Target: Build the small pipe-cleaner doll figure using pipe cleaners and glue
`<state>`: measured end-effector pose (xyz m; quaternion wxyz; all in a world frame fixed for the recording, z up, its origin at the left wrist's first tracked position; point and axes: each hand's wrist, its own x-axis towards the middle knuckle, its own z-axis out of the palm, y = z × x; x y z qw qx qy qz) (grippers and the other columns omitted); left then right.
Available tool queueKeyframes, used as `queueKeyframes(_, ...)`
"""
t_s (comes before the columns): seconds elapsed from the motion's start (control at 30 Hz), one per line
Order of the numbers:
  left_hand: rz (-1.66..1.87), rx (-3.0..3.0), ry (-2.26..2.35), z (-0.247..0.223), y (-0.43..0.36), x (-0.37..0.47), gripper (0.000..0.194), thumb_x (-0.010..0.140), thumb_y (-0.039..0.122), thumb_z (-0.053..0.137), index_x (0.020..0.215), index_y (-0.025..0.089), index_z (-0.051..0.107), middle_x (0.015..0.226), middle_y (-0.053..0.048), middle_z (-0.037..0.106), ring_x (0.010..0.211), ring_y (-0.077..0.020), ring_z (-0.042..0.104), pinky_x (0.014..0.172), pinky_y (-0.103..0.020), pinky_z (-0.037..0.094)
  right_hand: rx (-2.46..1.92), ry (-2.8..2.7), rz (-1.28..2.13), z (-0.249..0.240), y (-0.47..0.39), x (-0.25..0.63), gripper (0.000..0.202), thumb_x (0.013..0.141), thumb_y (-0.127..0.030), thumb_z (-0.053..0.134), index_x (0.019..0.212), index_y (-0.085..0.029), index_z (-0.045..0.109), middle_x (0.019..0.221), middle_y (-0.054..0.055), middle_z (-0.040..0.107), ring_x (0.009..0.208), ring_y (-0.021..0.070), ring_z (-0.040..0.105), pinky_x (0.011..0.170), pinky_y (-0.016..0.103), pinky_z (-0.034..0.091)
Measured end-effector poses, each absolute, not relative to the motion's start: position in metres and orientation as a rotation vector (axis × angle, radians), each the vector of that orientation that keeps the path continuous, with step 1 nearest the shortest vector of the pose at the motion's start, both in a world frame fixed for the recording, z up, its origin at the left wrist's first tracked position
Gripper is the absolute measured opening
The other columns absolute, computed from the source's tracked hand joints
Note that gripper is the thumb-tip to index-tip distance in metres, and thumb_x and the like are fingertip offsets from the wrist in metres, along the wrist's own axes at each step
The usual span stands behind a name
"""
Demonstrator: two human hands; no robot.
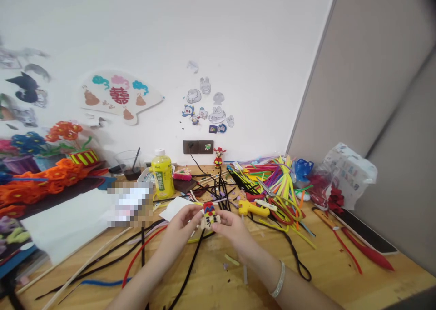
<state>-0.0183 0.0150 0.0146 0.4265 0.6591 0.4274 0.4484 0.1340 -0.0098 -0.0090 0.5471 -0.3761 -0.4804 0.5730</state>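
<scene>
A small doll (210, 217), apparently made of fuzzy pipe cleaners, is held up between both hands above the table's middle. It shows a cream face part with black marks below red, blue and yellow parts. My left hand (187, 222) pinches its left side with the fingers closed. On the other side, my right hand (234, 230) grips the cream part, thumb in front. Fingers hide parts of the doll's edges. A yellow glue gun (252, 208) lies just beyond my right hand. Black pipe cleaners (190, 267) run across the wood beneath the hands.
A similar red-hatted doll (219, 157) stands by the wall socket (198, 147). Colourful pipe cleaners (275, 178) are piled at back right, with scissors among them. A yellow bottle (162, 173) stands back left. Orange pipe-cleaner flowers (51, 182) fill the left. A red-handled tool (368, 250) lies right.
</scene>
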Motion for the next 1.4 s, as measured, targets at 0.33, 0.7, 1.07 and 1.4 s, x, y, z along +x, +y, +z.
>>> queueKeyframes(0.33,1.052,1.695,1.063,0.013,0.014,-0.018,0.024,0.070,0.039,0.056,0.063,0.017,0.059,0.052,0.004,0.050,0.050,-0.0126,0.046,0.050,-0.023,0.037,-0.884,-1.088,1.295,-0.011,-0.006,0.133,0.043,0.056,-0.038,0.075,0.091,-0.017,0.064,0.090,0.005,0.068,0.091,0.0237,0.060,0.085,0.038,0.043)
queueKeyframes(0.7,1.013,1.445,1.008,0.010,0.015,-0.017,0.026,0.063,0.039,0.065,0.066,0.015,0.058,0.051,0.002,0.059,0.049,-0.0122,0.052,0.052,-0.024,0.042,-0.894,-1.077,1.270,-0.014,-0.006,0.131,0.044,0.053,-0.040,0.076,0.089,-0.017,0.064,0.085,0.005,0.067,0.088,0.0229,0.061,0.081,0.036,0.045)
queueKeyframes(1.07,1.060,1.449,1.033,0.007,0.012,-0.014,0.025,0.061,0.040,0.066,0.063,0.016,0.059,0.052,0.003,0.058,0.050,-0.0129,0.054,0.054,-0.025,0.044,-0.900,-1.082,1.248,-0.015,-0.007,0.130,0.042,0.055,-0.041,0.075,0.087,-0.017,0.063,0.083,0.004,0.067,0.085,0.0224,0.061,0.081,0.036,0.044)
queueKeyframes(1.4,1.087,1.456,1.046,0.005,0.011,-0.011,0.027,0.061,0.042,0.066,0.062,0.016,0.058,0.050,0.003,0.057,0.049,-0.0130,0.054,0.053,-0.025,0.045,-0.917,-1.057,1.207,-0.021,-0.005,0.129,0.044,0.055,-0.042,0.075,0.088,-0.017,0.062,0.086,0.005,0.067,0.085,0.0224,0.061,0.080,0.035,0.044)
